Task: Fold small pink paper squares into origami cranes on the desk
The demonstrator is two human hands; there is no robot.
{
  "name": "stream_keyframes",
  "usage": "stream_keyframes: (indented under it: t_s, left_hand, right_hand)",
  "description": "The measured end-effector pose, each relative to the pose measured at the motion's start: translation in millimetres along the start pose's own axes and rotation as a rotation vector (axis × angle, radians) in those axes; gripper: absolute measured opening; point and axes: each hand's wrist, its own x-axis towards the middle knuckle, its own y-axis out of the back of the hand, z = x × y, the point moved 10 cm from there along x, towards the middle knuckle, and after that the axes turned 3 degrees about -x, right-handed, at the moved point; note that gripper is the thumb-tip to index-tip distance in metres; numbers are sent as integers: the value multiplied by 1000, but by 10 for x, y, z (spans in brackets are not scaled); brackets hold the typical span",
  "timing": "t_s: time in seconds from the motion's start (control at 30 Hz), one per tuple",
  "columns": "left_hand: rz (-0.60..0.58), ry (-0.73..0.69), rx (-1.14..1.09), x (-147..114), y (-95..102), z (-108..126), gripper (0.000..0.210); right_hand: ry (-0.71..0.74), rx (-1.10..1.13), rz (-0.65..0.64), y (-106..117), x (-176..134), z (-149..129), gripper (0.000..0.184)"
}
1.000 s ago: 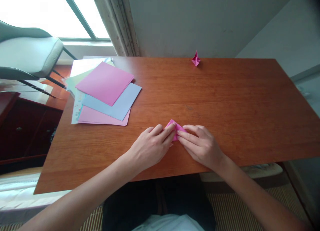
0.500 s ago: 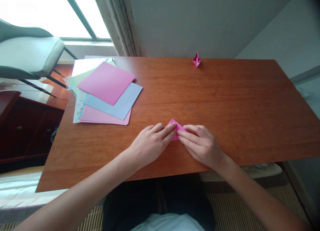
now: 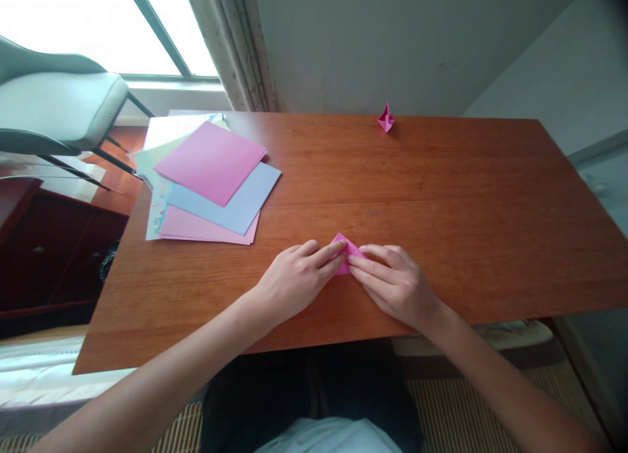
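A small piece of folded pink paper (image 3: pixel 354 249) lies on the wooden table close to its front edge. My left hand (image 3: pixel 300 278) comes in from the left, its fingers closed together and pressing on the paper's left side. From the right, my right hand (image 3: pixel 396 283) holds the right side of the paper with fingers drawn together. The fingertips of both hands nearly meet over the paper and cover part of it; the thumbs are mostly hidden.
On the wooden table (image 3: pixel 466 211), a finished-looking pink origami figure (image 3: pixel 386 119) stands at the back edge. At left lie pink sheets (image 3: pixel 210 159), a blue sheet (image 3: pixel 255 191) and other papers. A chair (image 3: pixel 63 100) stands beyond the table's left side, near a curtain (image 3: pixel 230 41).
Hardly anything differs. Both hands stay on the folded pink paper, and the whole view has shifted very slightly.
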Motion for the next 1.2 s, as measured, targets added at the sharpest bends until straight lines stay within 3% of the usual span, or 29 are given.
stream_keyframes:
  t_s: [0.27,1.2]
  left_hand:
    - [90,17,34,-37,101,27,29]
    - [72,9,29,-13,102,50,30]
  right_hand:
    - [-11,7,-4,-1,6,10,30]
    - [-38,29,-10,3,15,21,31]
